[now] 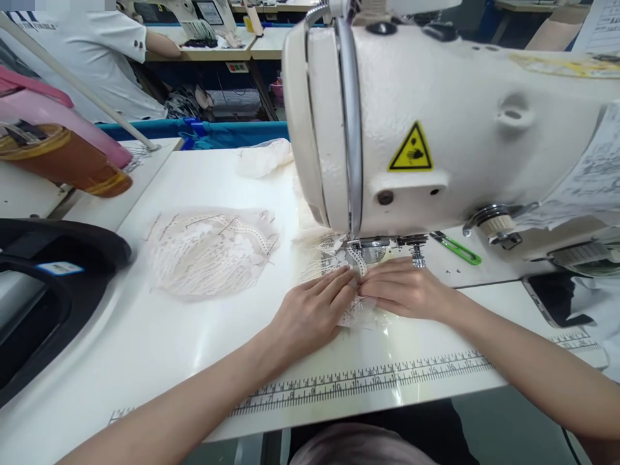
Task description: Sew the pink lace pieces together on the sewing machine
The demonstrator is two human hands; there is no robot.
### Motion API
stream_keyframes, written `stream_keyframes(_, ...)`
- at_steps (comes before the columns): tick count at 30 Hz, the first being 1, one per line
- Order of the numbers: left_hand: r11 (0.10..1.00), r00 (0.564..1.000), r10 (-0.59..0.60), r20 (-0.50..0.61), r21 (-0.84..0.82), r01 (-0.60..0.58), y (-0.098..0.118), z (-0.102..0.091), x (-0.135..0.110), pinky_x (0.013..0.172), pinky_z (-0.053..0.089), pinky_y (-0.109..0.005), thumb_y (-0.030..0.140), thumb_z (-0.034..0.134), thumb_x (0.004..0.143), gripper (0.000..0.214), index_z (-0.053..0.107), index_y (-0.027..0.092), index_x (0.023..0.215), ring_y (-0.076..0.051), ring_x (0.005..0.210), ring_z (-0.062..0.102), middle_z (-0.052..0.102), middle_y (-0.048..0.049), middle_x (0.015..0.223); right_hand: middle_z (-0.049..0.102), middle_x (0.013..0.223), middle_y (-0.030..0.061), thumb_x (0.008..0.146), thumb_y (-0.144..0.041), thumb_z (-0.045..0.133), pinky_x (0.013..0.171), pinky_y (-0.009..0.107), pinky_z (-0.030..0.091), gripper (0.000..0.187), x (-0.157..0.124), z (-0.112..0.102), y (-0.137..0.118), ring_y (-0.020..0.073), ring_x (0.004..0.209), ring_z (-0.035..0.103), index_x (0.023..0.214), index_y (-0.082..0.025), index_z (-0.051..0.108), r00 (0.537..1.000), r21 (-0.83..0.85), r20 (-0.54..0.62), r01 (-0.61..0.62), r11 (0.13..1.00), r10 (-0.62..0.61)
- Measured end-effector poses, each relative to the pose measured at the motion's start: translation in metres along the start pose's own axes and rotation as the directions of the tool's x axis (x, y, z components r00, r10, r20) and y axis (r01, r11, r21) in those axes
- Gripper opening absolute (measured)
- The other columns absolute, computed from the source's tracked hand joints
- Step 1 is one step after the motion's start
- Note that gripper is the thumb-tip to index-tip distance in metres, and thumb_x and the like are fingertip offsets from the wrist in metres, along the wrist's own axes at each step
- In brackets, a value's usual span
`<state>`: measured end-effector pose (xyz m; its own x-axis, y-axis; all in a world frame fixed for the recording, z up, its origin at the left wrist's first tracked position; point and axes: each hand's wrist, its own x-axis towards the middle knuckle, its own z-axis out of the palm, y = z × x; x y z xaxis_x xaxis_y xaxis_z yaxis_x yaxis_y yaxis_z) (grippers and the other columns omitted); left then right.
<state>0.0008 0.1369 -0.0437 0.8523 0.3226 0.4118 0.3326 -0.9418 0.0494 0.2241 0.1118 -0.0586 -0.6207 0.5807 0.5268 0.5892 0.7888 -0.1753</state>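
A white sewing machine fills the upper right of the head view. Under its presser foot lies a small pale lace piece. My left hand lies flat on the near part of that lace, fingers stretched toward the needle. My right hand presses the lace from the right, fingers together and pointing left, its tips touching my left fingertips. Most of the lace under both hands is hidden.
A stack of lace pieces lies left on the white table. Green tweezers rest right of the needle. A measuring tape strip runs along the front edge. A black bin sits far left; another person works behind.
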Motion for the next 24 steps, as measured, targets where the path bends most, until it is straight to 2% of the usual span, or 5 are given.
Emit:
stream_keyframes(5, 1.0, 1.0, -0.022, -0.005, -0.003, 0.022, 0.001, 0.001, 0.002, 0.088, 0.058, -0.038, 0.02, 0.047, 0.089, 0.022, 0.059, 0.009, 0.105, -0.026, 0.115, 0.06, 0.066, -0.015, 0.118, 0.071, 0.081, -0.0007, 0.095, -0.027, 0.048, 0.071, 0.026, 0.055, 0.019, -0.001, 0.0, 0.003, 0.0125, 0.086, 0.067, 0.097, -0.022, 0.067, 0.999, -0.002, 0.035, -0.02, 1.0, 0.02)
stream_keyframes(9, 0.999, 1.0, -0.031, -0.002, -0.015, 0.031, 0.002, 0.004, 0.002, 0.089, 0.057, -0.038, 0.025, 0.048, 0.092, 0.027, 0.057, 0.009, 0.111, -0.025, 0.118, 0.058, 0.064, -0.0146, 0.121, 0.07, 0.082, 0.0006, 0.096, -0.026, 0.046, 0.07, 0.028, 0.054, 0.02, -0.002, 0.001, 0.006, 0.013, 0.085, 0.067, 0.096, -0.021, 0.066, 0.999, 0.021, 0.011, -0.047, 0.999, 0.046)
stream_keyframes(18, 0.996, 0.998, -0.067, -0.014, -0.067, 0.066, 0.001, 0.011, 0.003, 0.092, 0.057, -0.038, 0.016, 0.048, 0.091, 0.03, 0.055, 0.008, 0.119, -0.025, 0.121, 0.055, 0.062, -0.0143, 0.124, 0.071, 0.085, 0.0024, 0.094, -0.025, 0.046, 0.072, 0.029, 0.053, 0.02, -0.001, -0.002, 0.008, 0.0122, 0.08, 0.066, 0.094, -0.02, 0.065, 0.991, 0.021, -0.014, -0.133, 0.991, 0.133)
stream_keyframes(21, 0.996, 0.998, -0.06, -0.025, -0.061, 0.058, 0.0, 0.011, 0.004, 0.092, 0.057, -0.036, 0.013, 0.046, 0.09, 0.027, 0.056, 0.008, 0.114, -0.023, 0.119, 0.057, 0.064, -0.013, 0.122, 0.071, 0.086, 0.0031, 0.094, -0.023, 0.047, 0.072, 0.029, 0.054, 0.019, -0.001, -0.001, 0.007, 0.0129, 0.083, 0.066, 0.095, -0.019, 0.066, 0.993, 0.018, -0.012, -0.116, 0.993, 0.117)
stream_keyframes(24, 0.997, 0.998, -0.041, -0.044, -0.066, 0.038, -0.001, 0.008, 0.005, 0.094, 0.055, -0.037, 0.022, 0.048, 0.092, 0.02, 0.059, 0.009, 0.104, -0.024, 0.116, 0.06, 0.066, -0.0137, 0.117, 0.072, 0.085, 0.0021, 0.093, -0.021, 0.049, 0.073, 0.028, 0.056, 0.018, 0.0, 0.0, 0.004, 0.0133, 0.087, 0.067, 0.094, -0.019, 0.066, 0.998, -0.006, -0.034, -0.047, 0.999, 0.046)
